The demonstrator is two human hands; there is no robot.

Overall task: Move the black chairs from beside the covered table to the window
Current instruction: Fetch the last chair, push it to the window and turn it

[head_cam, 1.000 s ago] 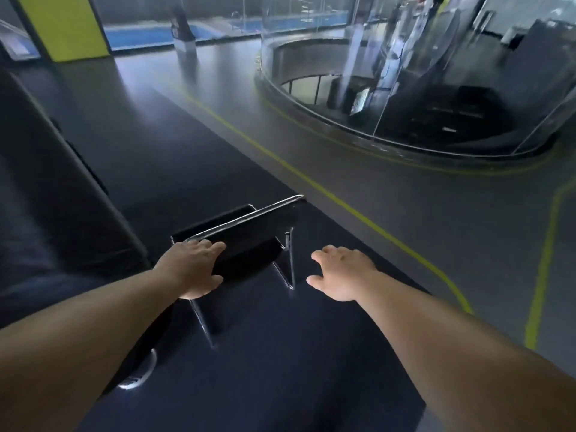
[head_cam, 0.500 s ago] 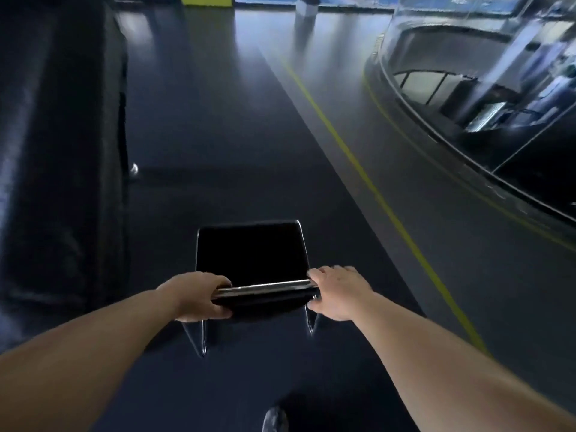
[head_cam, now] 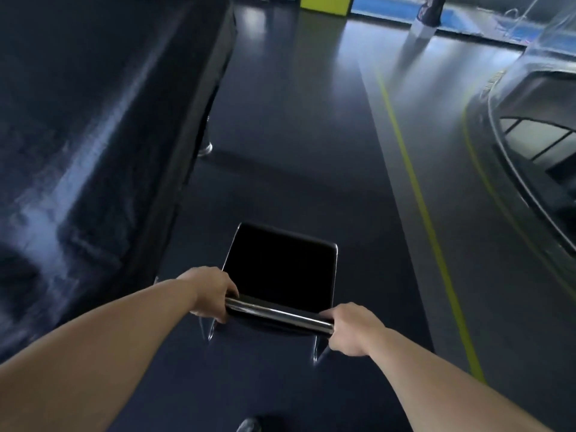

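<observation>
A black chair (head_cam: 280, 269) with chrome legs stands on the dark floor right in front of me, seen from above and behind. My left hand (head_cam: 210, 293) grips the left end of its chrome-edged backrest top. My right hand (head_cam: 350, 327) grips the right end of the same bar. The covered table (head_cam: 93, 135), draped in dark cloth, runs along my left side, close to the chair. Windows (head_cam: 486, 17) show at the far top right.
A yellow floor line (head_cam: 417, 194) runs ahead on the right. Beyond it a curved glass railing (head_cam: 530, 157) rings a floor opening. A yellow pillar (head_cam: 324, 3) stands far ahead. A chrome table foot (head_cam: 205, 148) rests on the floor. My shoe tip (head_cam: 249, 425) shows below.
My right hand, open a second ago, has closed on the backrest beside my left. The chair now faces away from me, and the view has swung along the table.
</observation>
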